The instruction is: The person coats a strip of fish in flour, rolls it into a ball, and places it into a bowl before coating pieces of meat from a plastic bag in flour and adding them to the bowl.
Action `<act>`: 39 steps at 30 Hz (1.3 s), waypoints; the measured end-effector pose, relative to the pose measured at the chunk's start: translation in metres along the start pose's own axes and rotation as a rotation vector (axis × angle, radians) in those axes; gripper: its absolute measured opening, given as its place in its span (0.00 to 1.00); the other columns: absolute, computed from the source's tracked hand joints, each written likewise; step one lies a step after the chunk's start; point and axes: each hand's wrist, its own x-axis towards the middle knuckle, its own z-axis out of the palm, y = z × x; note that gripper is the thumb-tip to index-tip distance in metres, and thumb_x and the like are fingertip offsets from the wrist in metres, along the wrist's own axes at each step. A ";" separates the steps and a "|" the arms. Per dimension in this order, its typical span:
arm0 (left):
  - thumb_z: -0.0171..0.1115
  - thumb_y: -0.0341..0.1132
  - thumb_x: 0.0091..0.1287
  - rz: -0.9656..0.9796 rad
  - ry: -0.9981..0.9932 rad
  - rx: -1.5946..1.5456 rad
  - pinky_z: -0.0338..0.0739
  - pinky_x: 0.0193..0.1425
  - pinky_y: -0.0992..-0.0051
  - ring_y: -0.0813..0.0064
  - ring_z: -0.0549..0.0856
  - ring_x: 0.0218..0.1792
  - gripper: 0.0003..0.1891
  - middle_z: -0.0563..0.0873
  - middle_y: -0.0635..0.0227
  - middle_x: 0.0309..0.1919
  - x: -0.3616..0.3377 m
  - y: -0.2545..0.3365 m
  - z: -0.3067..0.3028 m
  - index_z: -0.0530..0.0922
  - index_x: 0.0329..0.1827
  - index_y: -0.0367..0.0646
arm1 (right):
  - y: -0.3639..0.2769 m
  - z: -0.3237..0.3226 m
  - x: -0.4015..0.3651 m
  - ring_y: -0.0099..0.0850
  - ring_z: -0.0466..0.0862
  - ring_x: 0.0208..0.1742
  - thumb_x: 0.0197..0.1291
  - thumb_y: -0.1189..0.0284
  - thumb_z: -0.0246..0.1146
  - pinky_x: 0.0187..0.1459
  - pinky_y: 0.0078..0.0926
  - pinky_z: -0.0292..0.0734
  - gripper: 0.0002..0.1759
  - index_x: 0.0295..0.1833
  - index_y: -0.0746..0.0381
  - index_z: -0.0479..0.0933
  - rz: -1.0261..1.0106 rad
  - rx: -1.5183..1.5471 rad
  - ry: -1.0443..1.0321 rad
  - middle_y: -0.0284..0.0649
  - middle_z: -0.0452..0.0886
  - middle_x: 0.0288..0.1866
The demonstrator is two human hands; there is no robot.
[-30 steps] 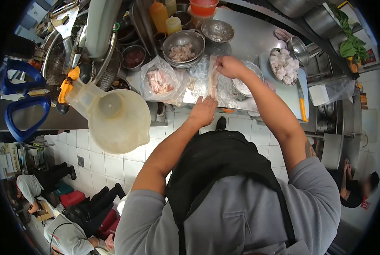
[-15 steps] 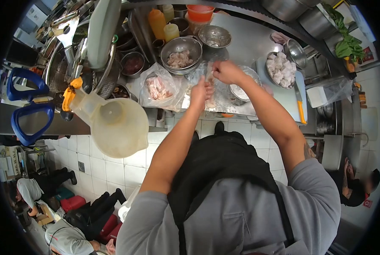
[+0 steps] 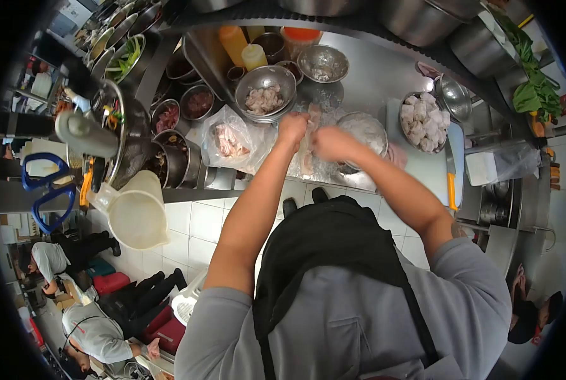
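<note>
My left hand [image 3: 292,131] is closed, knuckles up, over a flour-dusted steel worktop. What it grips, if anything, is hidden. Close beside it is my right hand [image 3: 333,144], smeared by motion, so its fingers do not show clearly. A pale strip of raw meat [image 3: 306,159] lies on the floury surface between and below the hands. Just right of my right hand stands a steel bowl of white flour [image 3: 366,132]. To the left sits a clear plastic bag [image 3: 210,140] with raw meat strips [image 3: 231,139] in it. Behind my left hand, a steel bowl [image 3: 281,77] holds pale meat pieces [image 3: 264,99].
At right, a bowl of white-coated chunks [image 3: 423,123] stands by a cutting board [image 3: 427,172] with an orange-handled knife [image 3: 451,183]. Squeeze bottles [image 3: 254,57] stand at the back. A plastic jug [image 3: 137,218] and blue-handled scissors [image 3: 53,212] hang at left. Other people work at lower left.
My right hand has come down toward me, and my left hand has shifted slightly away and left. The camera view has turned, so the jug and scissors appear smaller and further left.
</note>
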 end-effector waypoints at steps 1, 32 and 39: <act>0.60 0.32 0.65 0.013 0.014 0.029 0.72 0.28 0.76 0.77 0.78 0.28 0.08 0.83 0.67 0.30 0.011 0.000 0.003 0.82 0.40 0.36 | -0.006 0.024 -0.004 0.50 0.84 0.52 0.55 0.74 0.58 0.53 0.45 0.79 0.16 0.46 0.69 0.84 -0.082 -0.009 0.031 0.57 0.84 0.45; 0.59 0.34 0.67 0.230 0.206 0.171 0.71 0.36 0.78 0.80 0.77 0.28 0.09 0.84 0.69 0.28 -0.146 0.127 -0.010 0.81 0.34 0.37 | 0.118 -0.002 0.141 0.44 0.85 0.56 0.61 0.73 0.59 0.54 0.42 0.83 0.14 0.50 0.58 0.84 -0.188 -0.325 0.193 0.45 0.85 0.53; 0.57 0.33 0.67 0.204 0.218 0.051 0.71 0.37 0.78 0.79 0.78 0.29 0.09 0.84 0.68 0.28 -0.152 0.106 -0.017 0.81 0.36 0.36 | 0.137 0.007 0.160 0.47 0.85 0.54 0.58 0.71 0.62 0.52 0.43 0.83 0.13 0.46 0.63 0.83 -0.430 -0.387 0.162 0.48 0.85 0.50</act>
